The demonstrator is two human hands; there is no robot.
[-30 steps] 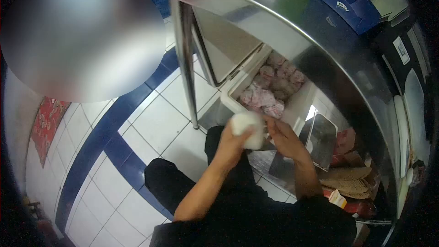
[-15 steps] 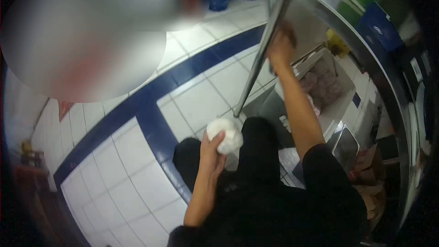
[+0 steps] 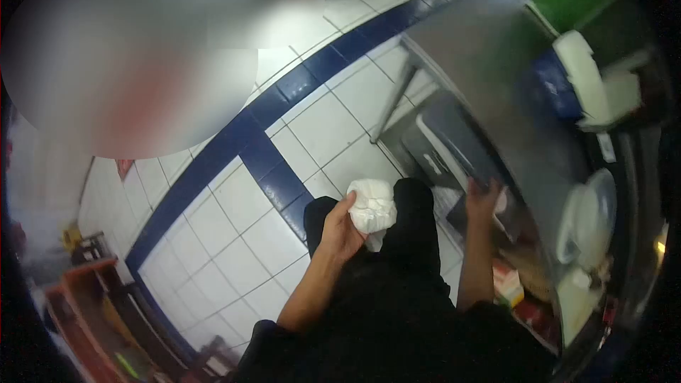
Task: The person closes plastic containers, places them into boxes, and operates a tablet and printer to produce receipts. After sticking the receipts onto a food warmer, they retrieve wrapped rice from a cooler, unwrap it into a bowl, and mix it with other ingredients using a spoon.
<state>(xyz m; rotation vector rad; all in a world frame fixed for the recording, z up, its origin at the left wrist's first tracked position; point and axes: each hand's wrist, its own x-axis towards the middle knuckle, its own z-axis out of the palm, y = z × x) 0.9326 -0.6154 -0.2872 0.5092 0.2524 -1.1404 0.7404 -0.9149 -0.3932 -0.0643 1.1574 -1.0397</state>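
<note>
A white, soft-looking wrapped bundle (image 3: 372,206) rests in my left hand (image 3: 342,230), above my knees. The thumb lies along its side, the fingers reach underneath, and a loose end hangs below. My right hand (image 3: 482,204) is at the near end of a dark grey bin lid (image 3: 461,135), with its fingers curled over the edge. Motion blur softens that grip. Under the lid stands a grey bin (image 3: 418,152), its contents hidden from view.
A metal table (image 3: 468,50) with a steel leg (image 3: 396,103) extends over the bin at right. Cartons (image 3: 507,284) sit low beside my right forearm. A reddish shelf unit (image 3: 89,298) stands at lower left. White floor tiles (image 3: 234,241) have blue bands.
My right hand has come back toward me from the far side of the bin. The lid now covers the pinkish contents seen earlier. My left hand still holds the white bundle.
</note>
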